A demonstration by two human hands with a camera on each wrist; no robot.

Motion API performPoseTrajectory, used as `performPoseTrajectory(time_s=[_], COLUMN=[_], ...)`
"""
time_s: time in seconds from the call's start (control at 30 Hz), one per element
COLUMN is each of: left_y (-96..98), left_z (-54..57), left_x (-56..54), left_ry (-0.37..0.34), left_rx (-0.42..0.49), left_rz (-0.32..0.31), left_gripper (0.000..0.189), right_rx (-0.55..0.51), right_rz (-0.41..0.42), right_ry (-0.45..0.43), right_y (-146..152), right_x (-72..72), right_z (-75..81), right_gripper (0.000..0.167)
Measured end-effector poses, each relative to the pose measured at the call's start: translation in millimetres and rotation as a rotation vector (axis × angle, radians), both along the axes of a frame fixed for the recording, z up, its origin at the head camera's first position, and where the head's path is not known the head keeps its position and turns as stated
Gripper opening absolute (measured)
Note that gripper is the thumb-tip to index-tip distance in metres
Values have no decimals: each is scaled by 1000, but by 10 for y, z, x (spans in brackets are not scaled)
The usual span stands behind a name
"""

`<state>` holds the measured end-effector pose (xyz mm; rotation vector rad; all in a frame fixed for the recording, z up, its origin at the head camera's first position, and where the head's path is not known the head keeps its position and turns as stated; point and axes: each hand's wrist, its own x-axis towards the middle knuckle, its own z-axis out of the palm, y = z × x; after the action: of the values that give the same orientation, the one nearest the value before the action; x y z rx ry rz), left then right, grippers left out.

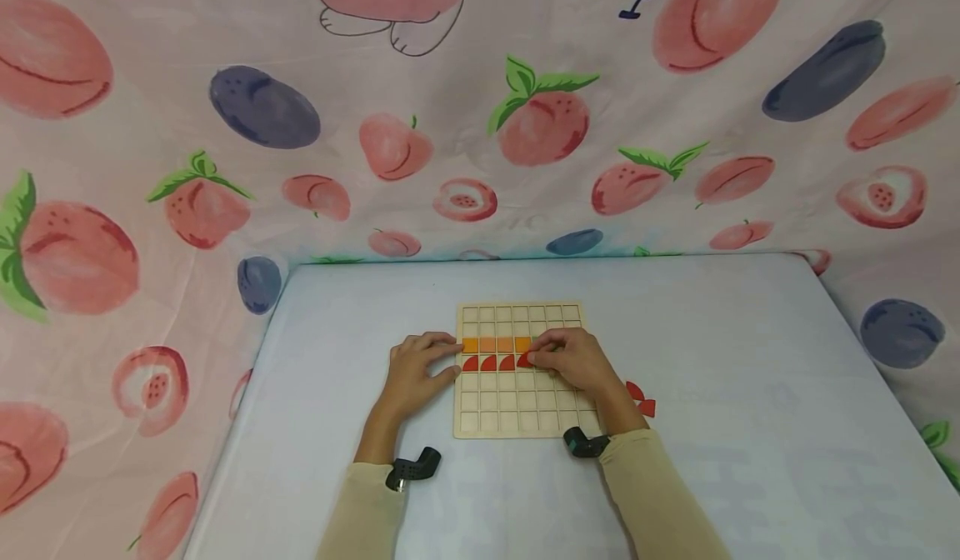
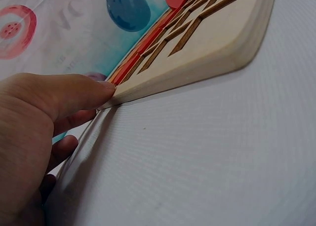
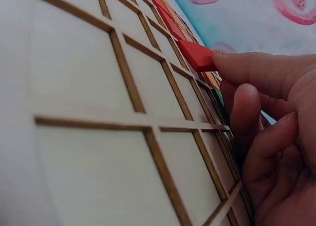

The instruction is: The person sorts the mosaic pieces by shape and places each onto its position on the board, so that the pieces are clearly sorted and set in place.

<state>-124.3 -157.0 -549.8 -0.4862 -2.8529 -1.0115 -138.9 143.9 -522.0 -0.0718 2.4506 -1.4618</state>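
A wooden grid board [image 1: 517, 402] lies on the white table. One of its rows holds orange squares [image 1: 487, 345], and the row just below has several red quarter-circle pieces [image 1: 489, 364] in its cells. At the right end of that red row, my right hand [image 1: 576, 360] pinches another red quarter-circle piece [image 3: 197, 57] between thumb and index finger, tilted over its cell in the right wrist view. My left hand [image 1: 412, 370] rests at the board's left edge, thumb and index fingertips touching the side. A bit of green shows under the right fingers.
Loose red pieces [image 1: 647, 408] lie on the table right of the board, partly behind the right forearm. Black wrist cameras sit on both wrists, the right one [image 1: 583, 443] near the board's lower edge. A peach-printed cloth [image 1: 465, 85] hangs behind the white table [image 1: 750, 377].
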Motion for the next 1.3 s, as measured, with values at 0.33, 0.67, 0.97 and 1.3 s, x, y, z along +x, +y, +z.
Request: performPoseTrajectory(time_s=[0.33,0.67,0.97,1.3], left_y=[2,9,7,1], left_z=[-6,14,6,-1], left_x=[2,-3,-13,-13], left_ry=[6,-18,-24,-13], left_rx=[-1,-12,-12,0], left_rz=[5,4,1,-7], left_gripper=[35,35,35,35], right_rx=[68,108,104,107], right_rz=[7,24,15,9], right_ry=[25,89,102,103], right_y=[-25,-40,-41,-47], right_x=[15,32,36,46], right_z=[3,-7,-9,5], right_gripper=[5,6,4,6])
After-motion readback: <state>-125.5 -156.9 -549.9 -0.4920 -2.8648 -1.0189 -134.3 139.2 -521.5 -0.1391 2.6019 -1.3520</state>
